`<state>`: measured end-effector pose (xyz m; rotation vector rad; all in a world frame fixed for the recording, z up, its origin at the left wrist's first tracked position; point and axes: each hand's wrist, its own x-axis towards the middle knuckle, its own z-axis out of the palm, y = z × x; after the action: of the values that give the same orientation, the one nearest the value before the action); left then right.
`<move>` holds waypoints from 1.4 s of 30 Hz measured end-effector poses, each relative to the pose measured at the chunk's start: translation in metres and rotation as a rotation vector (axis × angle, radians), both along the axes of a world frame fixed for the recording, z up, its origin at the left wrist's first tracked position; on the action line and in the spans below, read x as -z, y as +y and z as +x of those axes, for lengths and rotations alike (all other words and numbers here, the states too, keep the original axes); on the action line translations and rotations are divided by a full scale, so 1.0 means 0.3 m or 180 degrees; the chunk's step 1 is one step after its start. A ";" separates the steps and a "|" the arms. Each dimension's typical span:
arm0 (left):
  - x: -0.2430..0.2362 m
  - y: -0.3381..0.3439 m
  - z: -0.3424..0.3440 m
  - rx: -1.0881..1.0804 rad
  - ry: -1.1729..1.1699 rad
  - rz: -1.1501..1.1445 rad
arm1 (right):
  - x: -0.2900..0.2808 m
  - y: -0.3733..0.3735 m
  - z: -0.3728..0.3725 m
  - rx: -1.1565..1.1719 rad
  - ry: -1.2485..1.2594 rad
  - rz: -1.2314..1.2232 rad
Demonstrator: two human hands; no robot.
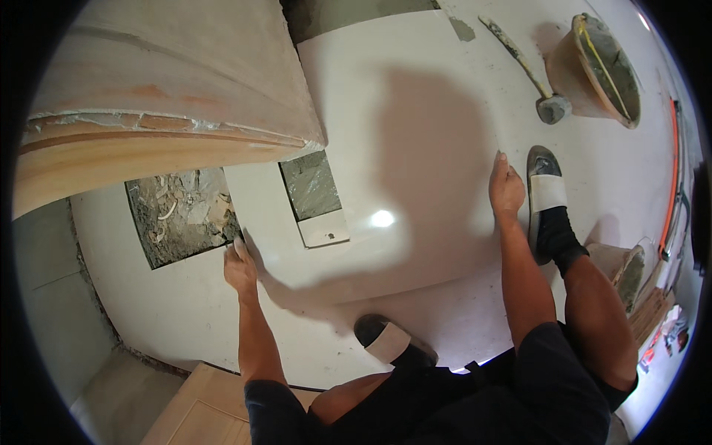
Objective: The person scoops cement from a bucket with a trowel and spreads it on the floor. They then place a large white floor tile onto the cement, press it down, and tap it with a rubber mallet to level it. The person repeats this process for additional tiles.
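Note:
My left hand (240,268) hovers by the corner of a rough cut-out (185,208) in the white tile floor, its fingers loosely stretched and nothing visible in them. Grey rubble and broken mortar fill this cut-out. My right hand (507,189) hangs above the large white tile (334,96), close to my right foot. Its fingers are apart and partly bent, with no object showing. Between the hands, a smaller opening (311,185) shows wet grey mortar, and a small white tile piece (326,230) sits at its near end.
A mallet (534,81) lies beside a mortar bucket (586,70) at the far right. Another bucket (623,271) stands behind my right leg, near an orange-edged long tool (673,170). A wall corner with wooden trim (163,152) juts in at left; a wooden panel (200,408) lies below.

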<state>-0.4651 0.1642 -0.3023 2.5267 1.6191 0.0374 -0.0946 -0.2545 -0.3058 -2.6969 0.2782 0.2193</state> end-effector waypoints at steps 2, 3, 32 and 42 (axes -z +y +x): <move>0.030 0.033 0.091 -0.0115 -0.0362 0.0102 | 0.006 -0.006 -0.003 -0.0157 -0.0155 0.0008; 0.042 0.050 0.131 -0.0221 -0.0489 -0.0002 | 0.007 -0.008 -0.007 -0.0171 -0.0138 0.0023; 0.176 0.126 0.225 -0.1244 -0.0533 0.0287 | 0.013 0.018 0.007 0.0058 -0.0681 -0.0121; 0.203 0.136 0.209 -0.1169 -0.0761 0.0342 | 0.053 0.010 0.043 0.0198 -0.0660 0.0106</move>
<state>-0.4022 0.2048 -0.3631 2.1554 1.9932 0.4567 -0.0818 -0.2516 -0.3216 -2.6462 0.2919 -0.0735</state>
